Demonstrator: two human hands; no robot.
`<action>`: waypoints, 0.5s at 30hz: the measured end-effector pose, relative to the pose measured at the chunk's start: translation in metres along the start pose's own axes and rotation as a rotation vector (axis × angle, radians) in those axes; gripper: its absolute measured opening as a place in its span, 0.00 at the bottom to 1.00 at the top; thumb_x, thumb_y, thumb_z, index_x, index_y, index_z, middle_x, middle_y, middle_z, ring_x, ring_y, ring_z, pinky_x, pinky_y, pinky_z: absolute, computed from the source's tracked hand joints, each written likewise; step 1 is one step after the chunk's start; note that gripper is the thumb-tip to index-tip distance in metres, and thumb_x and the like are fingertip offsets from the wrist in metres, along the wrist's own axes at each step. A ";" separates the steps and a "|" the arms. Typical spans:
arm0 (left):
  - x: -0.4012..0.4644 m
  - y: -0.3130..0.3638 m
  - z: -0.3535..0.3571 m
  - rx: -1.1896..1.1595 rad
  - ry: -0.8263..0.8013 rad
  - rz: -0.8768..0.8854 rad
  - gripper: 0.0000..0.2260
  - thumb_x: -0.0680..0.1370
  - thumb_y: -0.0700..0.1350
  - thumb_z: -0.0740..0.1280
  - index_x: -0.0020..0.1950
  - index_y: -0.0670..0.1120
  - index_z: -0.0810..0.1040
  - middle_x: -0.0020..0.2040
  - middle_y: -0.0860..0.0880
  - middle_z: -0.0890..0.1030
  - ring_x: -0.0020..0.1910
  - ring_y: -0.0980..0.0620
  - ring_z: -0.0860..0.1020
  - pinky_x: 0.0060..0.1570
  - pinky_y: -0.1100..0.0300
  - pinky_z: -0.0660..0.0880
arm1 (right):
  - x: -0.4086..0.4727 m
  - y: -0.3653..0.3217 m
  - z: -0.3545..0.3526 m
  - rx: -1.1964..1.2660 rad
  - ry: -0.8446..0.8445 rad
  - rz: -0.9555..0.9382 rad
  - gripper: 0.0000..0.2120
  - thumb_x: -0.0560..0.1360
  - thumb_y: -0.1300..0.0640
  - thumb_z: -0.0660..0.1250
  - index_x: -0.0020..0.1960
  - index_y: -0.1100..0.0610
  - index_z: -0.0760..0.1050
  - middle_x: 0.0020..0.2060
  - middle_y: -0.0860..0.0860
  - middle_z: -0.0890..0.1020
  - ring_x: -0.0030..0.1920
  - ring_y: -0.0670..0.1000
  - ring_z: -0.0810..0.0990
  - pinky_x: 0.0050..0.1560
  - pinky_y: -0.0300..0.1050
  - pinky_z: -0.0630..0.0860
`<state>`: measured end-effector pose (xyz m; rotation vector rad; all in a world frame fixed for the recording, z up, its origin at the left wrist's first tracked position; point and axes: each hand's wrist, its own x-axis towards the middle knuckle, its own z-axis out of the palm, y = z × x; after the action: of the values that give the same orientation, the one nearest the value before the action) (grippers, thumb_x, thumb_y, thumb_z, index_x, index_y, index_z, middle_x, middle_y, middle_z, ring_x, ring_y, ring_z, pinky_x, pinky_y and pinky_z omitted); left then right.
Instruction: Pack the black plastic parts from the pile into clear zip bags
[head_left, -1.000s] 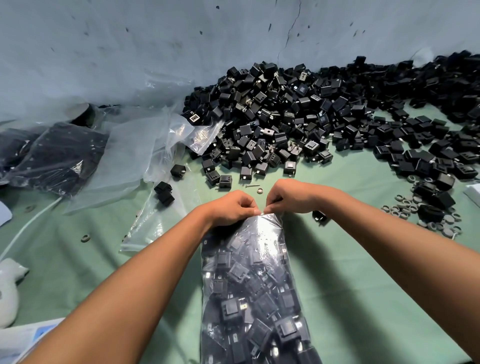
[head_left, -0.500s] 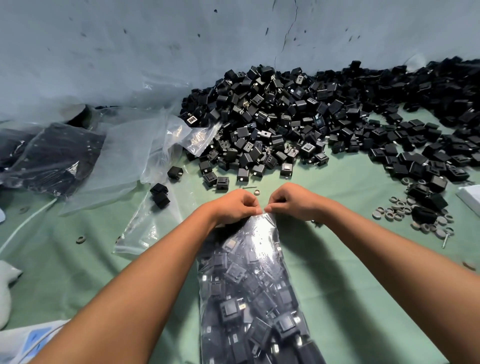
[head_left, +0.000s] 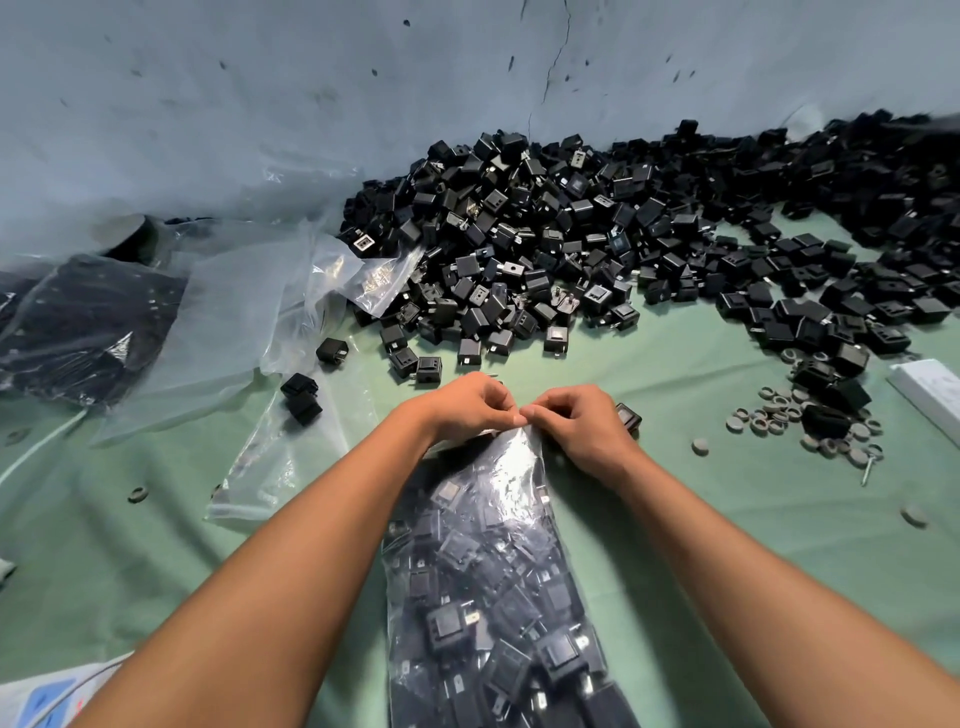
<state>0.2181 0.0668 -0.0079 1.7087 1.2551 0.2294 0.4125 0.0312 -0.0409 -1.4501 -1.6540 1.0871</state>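
Your left hand (head_left: 470, 408) and right hand (head_left: 576, 423) meet fingertip to fingertip at the top edge of the filled zip bag (head_left: 498, 571), each one pinching the film there; compared with a second ago they sit a little closer together, the gap between the thumbs all but gone, so you seem to be pressing the seal shut from both sides toward the middle. The bag runs back from your hands toward you between your forearms, packed with black parts. That suggests this bag is nearly done and only the closing remains. Just beyond your knuckles lies the pile of black plastic parts (head_left: 545, 249), much of it unpacked. Out past your left hand lie empty clear bags (head_left: 249, 322), and farther left a filled bag (head_left: 88, 322). Out past your right hand sits a scatter of small grey rings (head_left: 779, 415)
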 end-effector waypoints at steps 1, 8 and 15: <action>0.001 0.000 0.001 0.009 0.003 0.011 0.10 0.80 0.46 0.72 0.43 0.41 0.80 0.33 0.52 0.74 0.34 0.54 0.70 0.40 0.60 0.68 | -0.001 0.002 0.002 0.009 0.033 -0.025 0.06 0.77 0.54 0.75 0.43 0.53 0.87 0.31 0.47 0.84 0.30 0.42 0.76 0.34 0.38 0.74; -0.001 -0.005 0.008 0.101 0.026 0.018 0.12 0.83 0.47 0.67 0.46 0.39 0.77 0.39 0.46 0.73 0.40 0.50 0.70 0.44 0.53 0.68 | -0.004 0.002 0.009 0.031 0.081 -0.060 0.08 0.78 0.55 0.73 0.56 0.50 0.80 0.35 0.52 0.85 0.34 0.49 0.83 0.41 0.46 0.81; -0.003 -0.017 0.010 0.008 0.085 0.008 0.13 0.84 0.46 0.65 0.51 0.35 0.77 0.42 0.44 0.74 0.42 0.49 0.71 0.47 0.52 0.71 | -0.007 -0.002 0.017 -0.259 0.115 -0.154 0.13 0.81 0.53 0.69 0.41 0.59 0.82 0.38 0.54 0.80 0.40 0.55 0.78 0.45 0.55 0.75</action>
<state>0.2123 0.0592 -0.0248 1.7264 1.3129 0.3046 0.3972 0.0217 -0.0459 -1.4853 -1.8408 0.7127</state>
